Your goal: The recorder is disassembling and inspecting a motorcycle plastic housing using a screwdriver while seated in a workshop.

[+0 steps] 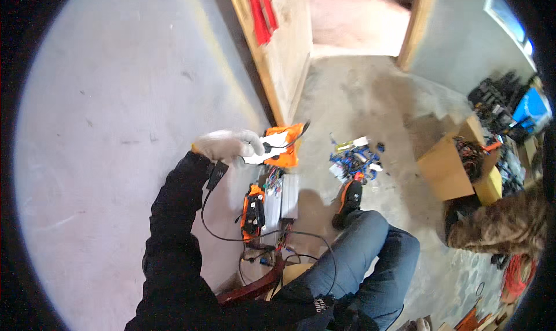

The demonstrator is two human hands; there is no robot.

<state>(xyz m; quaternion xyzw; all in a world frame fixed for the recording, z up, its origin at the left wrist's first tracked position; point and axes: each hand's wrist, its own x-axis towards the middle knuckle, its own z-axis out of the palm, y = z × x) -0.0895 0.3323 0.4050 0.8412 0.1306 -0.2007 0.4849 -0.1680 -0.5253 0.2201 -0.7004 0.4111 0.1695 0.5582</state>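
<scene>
My left hand, in a white glove, reaches forward beside the grey wall. Its fingers curl together at the black end of a cord, which seems to be pinched in them. That cord crosses an orange and white item that I cannot name more closely. Below the hand, a small black box hangs at my wrist with a long black cable looping to my lap. My right hand does not show.
Below the orange item are grey metal cases and an orange-black device. A pile of mixed small parts lies on the floor by my shoe. To the right stands a cardboard box with cables. A wooden door stands ajar ahead.
</scene>
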